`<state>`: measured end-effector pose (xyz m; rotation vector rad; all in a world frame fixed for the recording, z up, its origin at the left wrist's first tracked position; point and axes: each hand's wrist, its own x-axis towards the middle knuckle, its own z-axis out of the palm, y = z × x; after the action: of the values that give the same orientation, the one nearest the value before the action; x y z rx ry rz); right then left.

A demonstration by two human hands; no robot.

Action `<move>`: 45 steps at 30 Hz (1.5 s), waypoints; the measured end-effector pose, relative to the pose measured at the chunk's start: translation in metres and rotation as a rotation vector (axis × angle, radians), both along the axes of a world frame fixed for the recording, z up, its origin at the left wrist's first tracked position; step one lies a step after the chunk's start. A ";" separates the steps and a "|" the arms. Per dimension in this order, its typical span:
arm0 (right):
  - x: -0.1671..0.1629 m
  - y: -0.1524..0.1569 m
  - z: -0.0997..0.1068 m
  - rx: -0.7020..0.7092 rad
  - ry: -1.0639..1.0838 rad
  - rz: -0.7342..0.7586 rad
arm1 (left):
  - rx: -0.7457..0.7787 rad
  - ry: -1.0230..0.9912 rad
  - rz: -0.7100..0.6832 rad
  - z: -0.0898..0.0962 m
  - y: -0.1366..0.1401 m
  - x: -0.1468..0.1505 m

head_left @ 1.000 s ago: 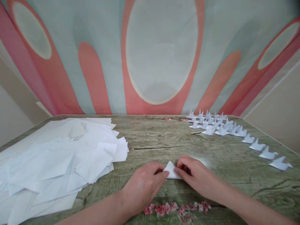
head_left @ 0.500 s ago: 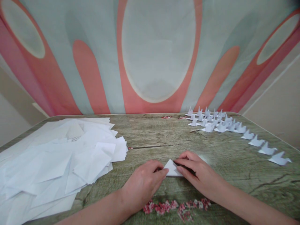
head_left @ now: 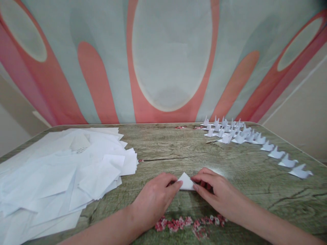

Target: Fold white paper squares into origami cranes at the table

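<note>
Your right hand [head_left: 214,189] has slid its thumb outward since earlier. Between your hands, one white folded-paper triangle [head_left: 186,183] points away, long edge running left-right. Your left hand [head_left: 157,192] pinches its left corner; right fingertips, slightly parted, touch its right edge, grip unclear. Left, one white-sheet heap [head_left: 94,178]; right, over a dozen white paper birds [head_left: 277,153]; green wood-grain table [head_left: 166,146], pink-and-grey wall [head_left: 171,54].

Both arms are bare & come in from the near side, L arm [head_left: 107,223] from the L, R arm [head_left: 270,217] from the R. L hand [head_left: 157,192] & R hand [head_left: 214,190] are close tog. but not touching. L thumb [head_left: 177,186] pinches w/ fingers tucked behind. R thumb [head_left: 202,191] sits below bent fingers; can't tell if they pinch.
</note>
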<state>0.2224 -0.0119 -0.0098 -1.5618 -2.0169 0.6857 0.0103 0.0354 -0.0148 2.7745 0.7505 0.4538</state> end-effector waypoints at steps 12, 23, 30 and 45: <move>-0.001 0.004 0.002 -0.023 -0.021 -0.024 | -0.007 -0.006 0.020 -0.001 0.001 0.001; -0.003 0.004 -0.001 -0.055 0.029 -0.017 | -0.054 0.012 0.034 0.000 0.001 0.001; -0.001 0.003 0.000 -0.061 0.021 -0.013 | -0.083 0.007 0.045 0.000 0.001 0.002; -0.001 -0.003 -0.001 0.008 0.053 0.014 | -0.086 0.018 0.043 0.001 0.001 0.002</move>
<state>0.2211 -0.0149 -0.0110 -1.5111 -1.9911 0.7163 0.0122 0.0361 -0.0135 2.6909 0.8158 0.3949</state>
